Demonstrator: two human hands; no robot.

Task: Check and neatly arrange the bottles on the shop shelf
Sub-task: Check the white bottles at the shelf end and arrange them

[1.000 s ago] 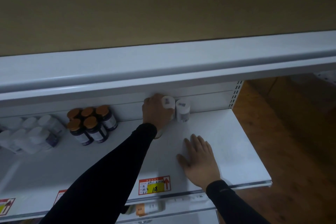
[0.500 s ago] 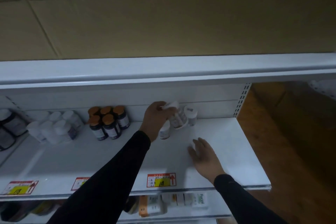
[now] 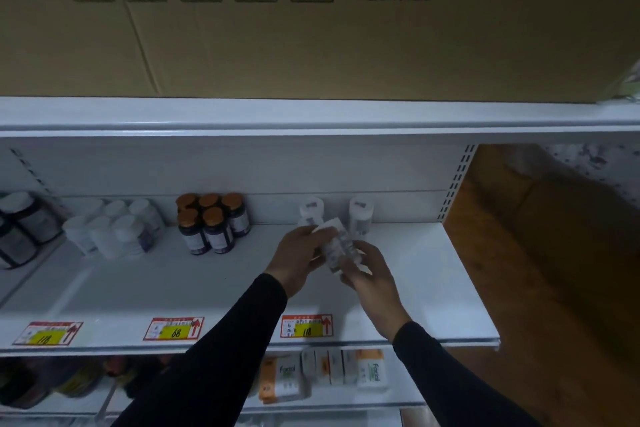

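Cardboard box (image 3: pixel 311 28) with a big "6" sits on top. Under it, the white shelf (image 3: pixel 433 288) has bare room out to its right edge. Brown-capped bottles (image 3: pixel 213 224) stand at the back. Both hands hold one white bottle (image 3: pixel 337 244) above the shelf: left hand (image 3: pixel 298 258) wraps it, right hand (image 3: pixel 369 270) grips below. Price tags (image 3: pixel 306 325) read "118" and "68".

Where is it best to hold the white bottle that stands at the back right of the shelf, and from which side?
Grip the white bottle round its body below the cap, coming from the front. It stands upright against the back wall, its front and right side free; the left hand and right hand hold another bottle just before it.
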